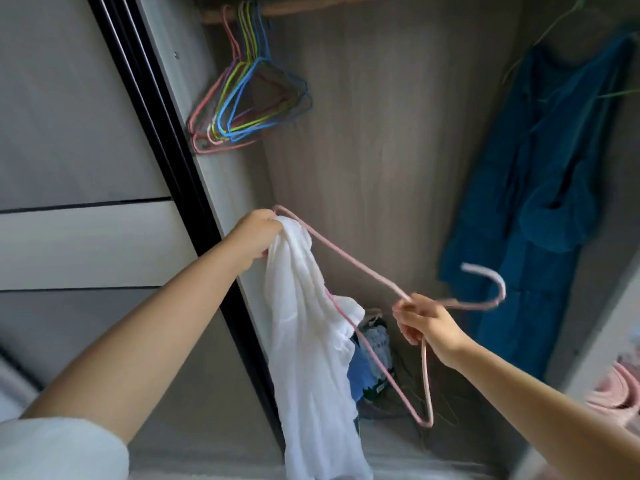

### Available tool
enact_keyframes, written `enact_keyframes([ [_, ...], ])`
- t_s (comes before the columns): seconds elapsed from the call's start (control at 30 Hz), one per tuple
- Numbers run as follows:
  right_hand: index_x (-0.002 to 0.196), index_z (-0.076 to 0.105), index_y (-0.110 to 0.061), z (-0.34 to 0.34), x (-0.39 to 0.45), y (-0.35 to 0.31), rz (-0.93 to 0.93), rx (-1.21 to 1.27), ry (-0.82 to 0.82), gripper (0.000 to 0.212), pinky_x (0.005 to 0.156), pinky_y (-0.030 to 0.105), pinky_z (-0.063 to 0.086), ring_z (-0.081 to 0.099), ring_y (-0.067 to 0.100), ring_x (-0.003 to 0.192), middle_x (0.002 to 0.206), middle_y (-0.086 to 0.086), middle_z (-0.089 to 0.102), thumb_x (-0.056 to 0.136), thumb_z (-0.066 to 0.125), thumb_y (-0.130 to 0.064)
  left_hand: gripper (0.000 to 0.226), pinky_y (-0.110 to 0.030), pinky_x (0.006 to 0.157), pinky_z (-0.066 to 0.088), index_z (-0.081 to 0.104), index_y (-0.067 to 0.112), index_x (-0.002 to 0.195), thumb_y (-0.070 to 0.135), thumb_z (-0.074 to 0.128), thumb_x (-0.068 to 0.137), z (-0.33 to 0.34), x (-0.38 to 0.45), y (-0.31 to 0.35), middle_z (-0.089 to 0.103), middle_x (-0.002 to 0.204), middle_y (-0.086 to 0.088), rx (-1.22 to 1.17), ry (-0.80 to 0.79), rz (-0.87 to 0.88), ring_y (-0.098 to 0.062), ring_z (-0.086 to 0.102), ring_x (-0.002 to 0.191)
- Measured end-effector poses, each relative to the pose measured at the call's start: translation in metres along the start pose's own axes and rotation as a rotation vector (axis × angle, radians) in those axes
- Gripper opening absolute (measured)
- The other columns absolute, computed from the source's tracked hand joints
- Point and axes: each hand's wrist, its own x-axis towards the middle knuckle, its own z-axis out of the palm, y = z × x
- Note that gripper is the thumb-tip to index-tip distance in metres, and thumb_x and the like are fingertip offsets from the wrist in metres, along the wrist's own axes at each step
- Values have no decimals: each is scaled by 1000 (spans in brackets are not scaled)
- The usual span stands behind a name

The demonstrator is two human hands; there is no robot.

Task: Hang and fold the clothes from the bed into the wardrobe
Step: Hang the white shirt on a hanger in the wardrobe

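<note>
Wood-grain panelling lines the open wardrobe [398, 133], where a teal garment [540, 188] is already hung at the far right and a bunch of spare coloured hangers [249, 102] is left on the rail at the far left. Nearer, a white garment [304, 341] is gripped at its top by the left hand [254, 237], together with one end of a pink hanger [360, 268]. The hanger's neck is pinched by the curled fingers of the right hand [424, 322]. For a clean result, the free hanger arm should probably be fed through the neckline and the shoulders evened before the rail is sought.
</note>
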Motion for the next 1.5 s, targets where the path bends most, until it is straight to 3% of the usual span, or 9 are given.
enact_keyframes([
  [0.13, 76, 62, -11, 16, -30, -8, 68, 50, 48, 33, 33, 12, 21, 24, 3, 30, 35, -7, 32, 98, 40, -22, 21, -26, 54, 26, 39, 15, 70, 1, 33, 85, 8, -38, -6, 33, 66, -4, 51, -50, -11, -17, 31, 61],
  [0.27, 66, 65, -15, 2, -47, -22, -135, -29, 134, 33, 36, 12, 22, 28, 1, 31, 34, -7, 37, 95, 47, -12, 31, -19, 44, 12, 33, 20, 61, 3, 36, 87, 7, -47, -19, 24, 59, 1, -29, -63, -92, -13, 18, 50],
  [0.43, 58, 72, -12, -39, -74, -38, -177, 213, -127, 34, 37, 8, 18, 22, 0, 31, 36, -11, 30, 53, 81, -45, 29, -19, 50, 35, 47, 19, 66, 16, 42, 94, 8, -53, -27, 46, 60, -2, -119, -50, -177, -13, 43, 50],
  [0.5, 57, 69, -10, -50, -86, -45, -149, -61, -101, 24, 35, 11, 18, 21, 0, 31, 35, -11, 29, 72, 74, -29, 27, -19, 53, 34, 49, 15, 71, 22, 40, 95, 9, -55, -28, 44, 60, -1, -107, -80, -194, -15, 42, 52],
  [0.6, 67, 62, -7, -50, -93, -58, -102, -450, -37, 29, 35, 9, 19, 22, 2, 29, 30, -7, 29, 92, 48, 0, 31, -24, 51, 26, 43, 13, 68, 26, 38, 96, 14, -58, -32, 36, 63, -1, 111, -29, -93, -17, 34, 56],
  [0.73, 75, 64, -7, -31, -98, -70, -73, -647, -11, 22, 36, 10, 25, 32, 3, 30, 31, -9, 37, 92, 51, -8, 37, -28, 48, 23, 29, 13, 57, 17, 44, 90, 31, -63, -34, 32, 58, -2, 461, -44, 154, -21, 32, 58],
  [0.97, 76, 69, -9, -25, -123, -86, -115, -746, 72, 21, 39, 11, 28, 43, 1, 38, 37, -16, 47, 91, 54, -12, 28, -28, 61, 34, 35, 13, 60, 12, 46, 86, 36, -58, -51, 47, 75, -8, 880, -110, 245, -29, 45, 74],
  [1.37, 82, 70, -1, 28, -110, -62, -164, -779, 105, 24, 45, 12, 34, 46, 0, 44, 51, -7, 45, 93, 51, -14, 33, -29, 50, 19, 27, 16, 57, 12, 48, 81, 54, -83, -25, 29, 60, -2, 366, -264, 279, -20, 27, 68],
  [1.5, 70, 64, -3, 41, -102, -47, -129, -437, 245, 26, 40, 11, 31, 43, 1, 37, 37, -11, 44, 92, 49, -5, 32, -20, 50, 26, 39, 16, 57, 13, 50, 87, 64, -104, -28, 37, 58, 1, 148, -285, 401, -22, 35, 66],
])
